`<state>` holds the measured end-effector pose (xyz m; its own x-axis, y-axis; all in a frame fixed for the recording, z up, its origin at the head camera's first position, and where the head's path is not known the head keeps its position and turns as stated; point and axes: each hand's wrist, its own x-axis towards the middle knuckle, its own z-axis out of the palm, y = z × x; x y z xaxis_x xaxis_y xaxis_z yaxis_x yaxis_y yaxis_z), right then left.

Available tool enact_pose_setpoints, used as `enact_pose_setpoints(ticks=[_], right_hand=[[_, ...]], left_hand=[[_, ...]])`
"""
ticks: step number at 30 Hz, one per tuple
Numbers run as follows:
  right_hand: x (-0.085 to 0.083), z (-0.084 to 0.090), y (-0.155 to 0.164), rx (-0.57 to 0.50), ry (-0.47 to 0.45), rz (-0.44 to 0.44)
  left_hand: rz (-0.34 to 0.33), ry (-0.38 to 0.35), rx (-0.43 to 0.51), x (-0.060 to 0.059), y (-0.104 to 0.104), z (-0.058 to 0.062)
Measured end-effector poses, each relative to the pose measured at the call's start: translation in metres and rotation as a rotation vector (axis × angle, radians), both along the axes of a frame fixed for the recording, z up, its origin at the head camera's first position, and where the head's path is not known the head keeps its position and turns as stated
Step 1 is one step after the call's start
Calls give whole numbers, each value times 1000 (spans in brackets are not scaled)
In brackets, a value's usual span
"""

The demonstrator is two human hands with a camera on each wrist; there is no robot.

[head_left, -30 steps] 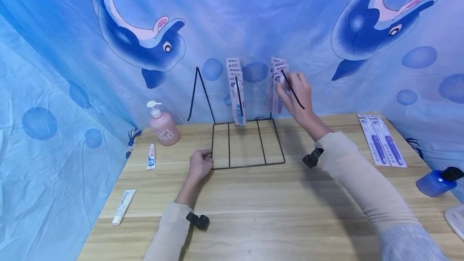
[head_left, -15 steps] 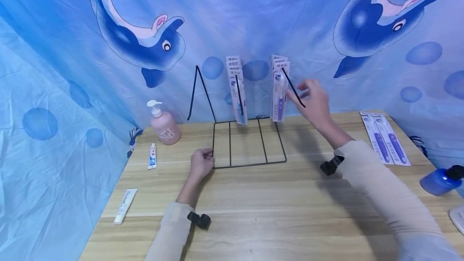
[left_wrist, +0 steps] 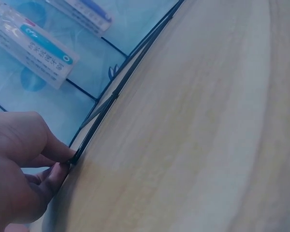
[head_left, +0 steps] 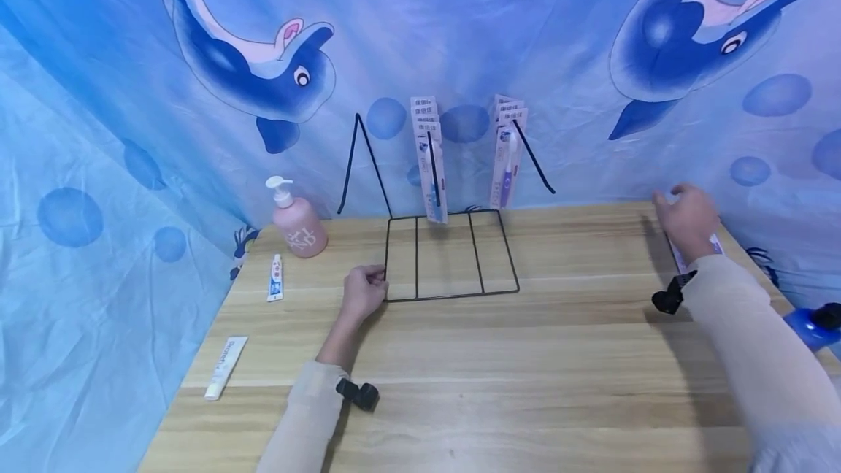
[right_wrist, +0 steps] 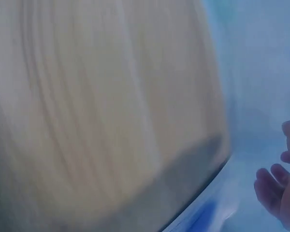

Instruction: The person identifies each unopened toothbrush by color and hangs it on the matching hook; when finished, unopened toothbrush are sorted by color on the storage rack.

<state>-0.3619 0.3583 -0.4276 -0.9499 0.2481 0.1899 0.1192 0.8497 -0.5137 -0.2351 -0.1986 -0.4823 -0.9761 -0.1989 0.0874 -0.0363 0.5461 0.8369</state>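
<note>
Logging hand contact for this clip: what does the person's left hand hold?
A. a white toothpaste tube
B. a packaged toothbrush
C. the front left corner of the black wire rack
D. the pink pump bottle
C: the left hand pinches the front left corner of the black wire rack, its fingers curled on the wire in the left wrist view.

Pale wooden table (head_left: 499, 356) before a blue dolphin-printed cloth backdrop (head_left: 460, 35), evenly lit.
</note>
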Motion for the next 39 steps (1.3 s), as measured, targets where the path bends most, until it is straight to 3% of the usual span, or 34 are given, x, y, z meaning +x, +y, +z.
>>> enact_pose_setpoints(ticks=[6, 18, 27, 39], right_hand=[[1, -17, 32, -19, -192, -101], [2, -29, 39, 59, -270, -109], [2, -19, 27, 24, -186, -14], [13, 27, 12, 62, 17, 56]], left_hand=[[1, -5, -7, 0, 0, 2], [-11, 32, -26, -1, 0, 4], [7, 18, -37, 0, -1, 1], [5, -13, -13, 1, -1, 1]])
